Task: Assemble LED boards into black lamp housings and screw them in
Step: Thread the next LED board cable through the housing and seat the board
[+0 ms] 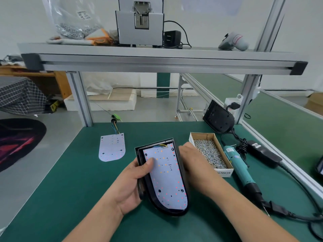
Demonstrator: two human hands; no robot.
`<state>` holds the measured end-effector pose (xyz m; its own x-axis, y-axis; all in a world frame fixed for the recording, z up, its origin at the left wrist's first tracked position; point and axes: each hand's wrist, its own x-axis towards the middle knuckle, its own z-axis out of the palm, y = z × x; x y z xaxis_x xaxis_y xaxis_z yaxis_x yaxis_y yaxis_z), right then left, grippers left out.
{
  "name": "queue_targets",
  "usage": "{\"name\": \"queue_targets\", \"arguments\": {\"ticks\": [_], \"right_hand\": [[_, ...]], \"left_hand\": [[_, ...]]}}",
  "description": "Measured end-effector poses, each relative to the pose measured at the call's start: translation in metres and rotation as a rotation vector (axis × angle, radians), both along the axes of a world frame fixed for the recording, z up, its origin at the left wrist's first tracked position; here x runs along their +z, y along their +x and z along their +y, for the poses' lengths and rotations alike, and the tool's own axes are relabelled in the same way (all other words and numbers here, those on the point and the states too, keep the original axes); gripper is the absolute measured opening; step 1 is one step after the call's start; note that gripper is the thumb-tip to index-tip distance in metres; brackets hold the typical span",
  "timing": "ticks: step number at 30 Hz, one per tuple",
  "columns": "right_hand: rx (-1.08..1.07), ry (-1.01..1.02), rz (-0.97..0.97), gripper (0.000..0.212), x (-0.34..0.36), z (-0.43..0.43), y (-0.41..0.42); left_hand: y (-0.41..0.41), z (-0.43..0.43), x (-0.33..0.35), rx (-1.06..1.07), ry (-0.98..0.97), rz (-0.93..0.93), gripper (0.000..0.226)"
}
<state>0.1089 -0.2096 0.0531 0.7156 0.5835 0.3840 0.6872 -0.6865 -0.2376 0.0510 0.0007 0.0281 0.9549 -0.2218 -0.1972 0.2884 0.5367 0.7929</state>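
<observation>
The person's left hand (132,186) holds a black lamp housing (164,211) from its left side. The fingers curl under it, and the thumb (149,165) presses down on the white LED board (167,179) that sits inside. The housing is tipped up off the green mat (70,180), near the middle of the table. Small red and orange dots show all over the board, and thin wires (160,146) peek out at its top edge.

The right hand (192,161) rests against the right side of the housing. Its fingertips are hidden behind the black wall, so there is no telling if they grip it or only touch it.

A second LED board (111,147) lies flat on the mat, well to the left, with colored wires (115,127) running from its far end. Just right of the right hand is a cardboard box (202,136) full of little silver screws (209,154). Beside the box lies a teal electric screwdriver (237,168) with a black cord. Another black housing (218,117) leans up at the back right. A gray shelf (157,57) runs above the table.
</observation>
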Motion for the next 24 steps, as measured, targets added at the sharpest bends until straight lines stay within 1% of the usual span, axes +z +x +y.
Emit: {"name": "queue_targets", "arguments": {"ticks": [2, 4, 7, 9, 11, 14, 17, 19, 21, 23, 24], "right_hand": [[-0.029, -0.133, -0.078, 0.023, -0.004, 0.001, 0.001], [-0.049, -0.205, -0.092, 0.022, -0.007, -0.001, 0.002], [-0.057, -0.167, -0.043, 0.015, -0.008, -0.012, 0.002], [-0.049, -0.185, 0.029, 0.018, -0.007, -0.02, 0.001], [-0.008, -0.186, 0.097, 0.021, -0.006, -0.026, 0.001], [0.049, -0.07, 0.189, 0.016, -0.004, -0.034, 0.002], [-0.008, 0.153, 0.174, 0.001, -0.007, -0.035, 0.003], [-0.036, 0.268, 0.165, 0.011, -0.011, -0.028, 0.003], [-0.027, 0.308, 0.138, 0.022, -0.015, -0.019, -0.001], [0.012, 0.339, 0.145, 0.031, -0.016, -0.009, -0.005], [0.048, 0.379, 0.203, 0.033, -0.017, -0.004, -0.008]], "left_hand": [[0.001, 0.001, 0.002, -0.004, 0.033, -0.001, 0.043], [0.003, 0.005, 0.005, 0.024, 0.059, -0.034, 0.044], [0.005, 0.017, 0.01, 0.094, 0.116, -0.111, 0.048], [0.004, 0.02, 0.013, 0.116, 0.136, -0.13, 0.04], [0.003, 0.019, 0.011, 0.108, 0.087, -0.131, 0.034], [0.002, 0.01, 0.008, 0.088, -0.003, -0.09, 0.039], [0.002, 0.007, 0.005, 0.039, -0.027, -0.104, 0.038], [0.002, 0.01, 0.003, -0.008, -0.054, -0.138, 0.049], [0.002, 0.012, 0.004, -0.065, -0.096, -0.165, 0.062], [0.002, 0.011, 0.004, -0.075, -0.129, -0.154, 0.057], [0.002, 0.011, 0.004, -0.062, -0.136, -0.147, 0.053]]}}
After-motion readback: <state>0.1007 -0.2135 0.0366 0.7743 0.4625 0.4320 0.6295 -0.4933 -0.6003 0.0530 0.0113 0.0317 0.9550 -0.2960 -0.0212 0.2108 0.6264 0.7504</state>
